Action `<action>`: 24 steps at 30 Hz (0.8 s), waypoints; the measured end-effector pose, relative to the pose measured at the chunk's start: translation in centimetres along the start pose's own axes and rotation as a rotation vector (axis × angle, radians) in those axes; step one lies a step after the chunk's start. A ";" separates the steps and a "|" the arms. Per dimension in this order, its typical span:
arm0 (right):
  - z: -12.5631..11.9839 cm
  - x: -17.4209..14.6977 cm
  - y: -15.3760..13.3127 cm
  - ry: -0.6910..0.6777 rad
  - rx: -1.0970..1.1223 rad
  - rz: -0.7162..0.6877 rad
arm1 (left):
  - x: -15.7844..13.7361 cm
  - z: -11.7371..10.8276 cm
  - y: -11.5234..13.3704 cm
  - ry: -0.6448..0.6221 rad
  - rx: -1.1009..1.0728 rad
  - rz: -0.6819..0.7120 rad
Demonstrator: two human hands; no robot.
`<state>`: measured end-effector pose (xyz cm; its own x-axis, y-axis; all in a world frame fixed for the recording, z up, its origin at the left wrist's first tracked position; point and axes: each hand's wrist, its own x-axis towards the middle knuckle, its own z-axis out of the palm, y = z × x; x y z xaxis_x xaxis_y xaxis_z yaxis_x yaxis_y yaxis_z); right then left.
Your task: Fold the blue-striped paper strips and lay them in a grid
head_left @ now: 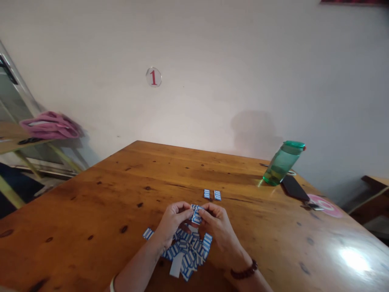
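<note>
Between my two hands are small blue-and-white printed cards (pixel 197 217), held up just above the table. My left hand (pixel 176 221) pinches them from the left with thumb and fingers. From the other side my right hand (pixel 217 223) grips them the same way. Below my hands lies a loose pile of similar cards (pixel 188 247), with a plain white piece (pixel 176 265) at its near edge. One card (pixel 148 233) lies left of my left wrist. Beyond my hands, two small cards or stacks (pixel 207 194) (pixel 217 195) rest side by side.
On the right of the wooden table (pixel 121 194) stand a green water bottle (pixel 282 164), a dark flat object (pixel 294 188), keys (pixel 313 205) and a pink disc (pixel 330 207). A wall with a round number sign (pixel 153 77) is behind. Pink cloth (pixel 50 125) lies on a side table.
</note>
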<state>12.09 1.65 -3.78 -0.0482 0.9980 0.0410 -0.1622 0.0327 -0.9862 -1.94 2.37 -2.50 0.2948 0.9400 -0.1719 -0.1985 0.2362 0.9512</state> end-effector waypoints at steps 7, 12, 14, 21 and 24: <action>0.0 0.0 -0.1 -0.029 0.013 -0.003 | 0.1 -0.1 -0.1 0.022 0.034 0.045; 0.1 0.2 0.0 0.041 -0.039 -0.040 | 0.2 -0.1 0.0 0.078 0.119 0.080; 0.2 0.2 -0.1 0.093 -0.059 -0.032 | 0.3 0.0 -0.1 0.110 0.120 0.097; 0.2 0.0 0.1 0.054 0.033 0.020 | 0.1 0.2 0.1 0.172 0.129 0.116; 0.1 0.0 0.3 0.014 0.080 0.039 | 0.0 0.1 0.0 0.141 0.101 0.127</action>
<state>11.94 1.63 -4.08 -0.0425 0.9991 -0.0002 -0.2387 -0.0103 -0.9710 -1.83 2.37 -2.44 0.1382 0.9874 -0.0768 -0.1285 0.0948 0.9872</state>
